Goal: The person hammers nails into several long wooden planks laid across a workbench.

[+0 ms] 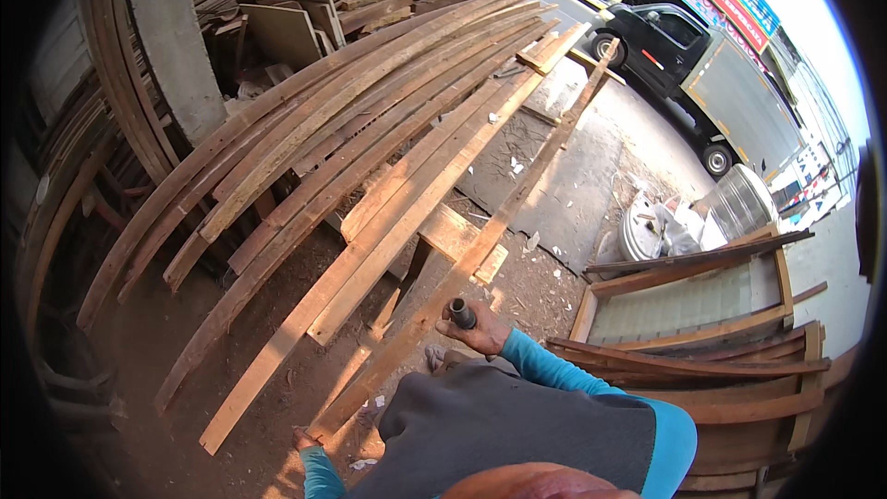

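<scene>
A long, narrow wooden plank [524, 190] runs from just before me to the far right, propped off the ground. Its near end is pinched by my left hand [304, 440], whose fingers show only in part. My right hand [484, 333] is closed around a short, dark grey cylindrical tool [461, 313] with a round, hollow-looking end, held beside the plank. What kind of tool it is I cannot make out. Beneath the plank lies a short pale crosswise board [450, 230]. Left of it, two lighter planks [305, 307] lie side by side.
Several long, weathered planks [268, 162] spread out on the left, near a concrete post [176, 37]. Wooden frames [693, 351] are stacked at the right, close to a metal drum [742, 203]. A dark truck [661, 37] stands on the road beyond. Debris litters the ground.
</scene>
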Demonstrator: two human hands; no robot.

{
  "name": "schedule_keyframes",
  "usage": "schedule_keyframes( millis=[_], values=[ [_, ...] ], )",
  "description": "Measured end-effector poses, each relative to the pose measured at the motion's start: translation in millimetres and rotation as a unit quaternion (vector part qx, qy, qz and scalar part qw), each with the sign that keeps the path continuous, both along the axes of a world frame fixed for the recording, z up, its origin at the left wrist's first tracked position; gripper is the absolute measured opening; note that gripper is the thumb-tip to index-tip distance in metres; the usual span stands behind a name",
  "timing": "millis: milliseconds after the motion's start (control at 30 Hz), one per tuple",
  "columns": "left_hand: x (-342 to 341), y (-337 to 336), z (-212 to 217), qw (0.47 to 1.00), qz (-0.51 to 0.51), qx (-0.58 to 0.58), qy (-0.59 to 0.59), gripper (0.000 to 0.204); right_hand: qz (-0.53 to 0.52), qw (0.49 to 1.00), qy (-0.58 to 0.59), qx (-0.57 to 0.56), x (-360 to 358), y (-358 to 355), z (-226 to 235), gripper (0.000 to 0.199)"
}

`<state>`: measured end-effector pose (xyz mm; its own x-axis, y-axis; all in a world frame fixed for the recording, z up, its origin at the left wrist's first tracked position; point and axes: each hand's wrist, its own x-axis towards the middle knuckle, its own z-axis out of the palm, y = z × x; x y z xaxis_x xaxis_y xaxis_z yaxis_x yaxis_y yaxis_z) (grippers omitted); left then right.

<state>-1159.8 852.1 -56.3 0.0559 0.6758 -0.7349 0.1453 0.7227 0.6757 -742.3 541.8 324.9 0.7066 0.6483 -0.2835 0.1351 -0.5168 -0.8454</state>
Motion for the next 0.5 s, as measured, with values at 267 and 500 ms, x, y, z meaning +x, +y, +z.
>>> schedule_keyframes(
  millis=[267, 500],
  values=[
    [7.9, -21.7, 62.5, 0.996, 0.04, 0.068, 0.033, 0.047, 0.026, 0.969, 0.171, 0.178, -19.8, 48.8, -10.4, 0.041],
    [7.5, -29.9, 46.9, 0.996, -0.006, 0.086, 0.018, 0.046, 0.158, 0.922, -0.032, 0.353, -62.2, 116.9, 12.7, 0.025]
  ],
)
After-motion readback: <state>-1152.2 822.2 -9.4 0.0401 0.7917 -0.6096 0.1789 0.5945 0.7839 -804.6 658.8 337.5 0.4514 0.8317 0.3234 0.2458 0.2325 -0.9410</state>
